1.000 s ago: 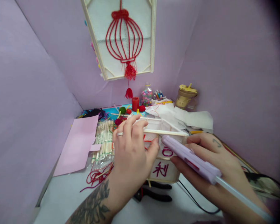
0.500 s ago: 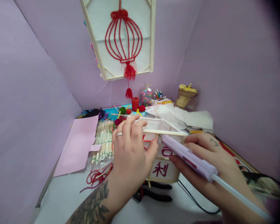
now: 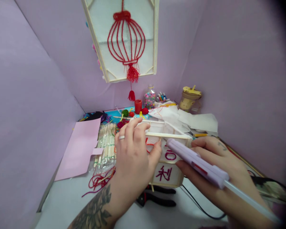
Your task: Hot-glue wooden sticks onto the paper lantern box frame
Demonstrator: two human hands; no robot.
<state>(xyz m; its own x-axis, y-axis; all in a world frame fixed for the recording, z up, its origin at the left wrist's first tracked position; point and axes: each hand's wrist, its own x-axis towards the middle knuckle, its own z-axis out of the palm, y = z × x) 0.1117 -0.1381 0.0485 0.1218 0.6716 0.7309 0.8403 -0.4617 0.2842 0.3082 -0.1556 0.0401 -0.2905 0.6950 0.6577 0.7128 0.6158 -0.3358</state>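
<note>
My left hand (image 3: 133,152), with a ring on one finger, grips the top left part of a white lantern frame (image 3: 173,135) made of pale sticks. The lantern's front panels carry red and dark purple characters (image 3: 164,174). In my right hand (image 3: 219,165) is a lilac glue gun (image 3: 197,162) with a clear glue stick (image 3: 248,198) coming out of its back. Its nozzle points at the lantern's front, just below the top bar; whether it touches cannot be made out.
Black-handled pliers (image 3: 159,199) lie under the lantern. Bundled sticks (image 3: 107,143), red yarn (image 3: 98,181) and pink paper (image 3: 78,149) are at left. A framed panel (image 3: 156,38) hangs above. A cup (image 3: 189,98) and white cloth (image 3: 166,111) stand behind.
My right hand and the glue gun have shifted slightly to the right and down. My left hand and the lantern look the same.
</note>
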